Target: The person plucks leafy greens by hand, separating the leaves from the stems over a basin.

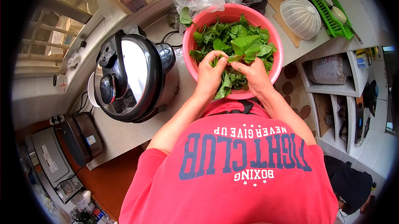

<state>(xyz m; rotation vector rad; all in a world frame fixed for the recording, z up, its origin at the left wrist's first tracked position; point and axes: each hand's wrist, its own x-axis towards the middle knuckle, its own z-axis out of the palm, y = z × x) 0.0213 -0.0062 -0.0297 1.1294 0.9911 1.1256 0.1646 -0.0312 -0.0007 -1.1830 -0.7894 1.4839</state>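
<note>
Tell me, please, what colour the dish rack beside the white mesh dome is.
The dish rack is bright green, as the head view shows.

Bright, even light fills a kitchen as daylight appears at the barred window (52,33) at upper left, leaving a white glare on the domed silver lid of a black-trimmed electric cooker (143,68). Soft shading falls among green leaves inside a round pink plastic basin (275,64). The wide-angle view bends the pale countertop (120,134) into curves, with black vignetting and bluish fringes at the rim; the center is fairly sharp, the edges softer.
</note>
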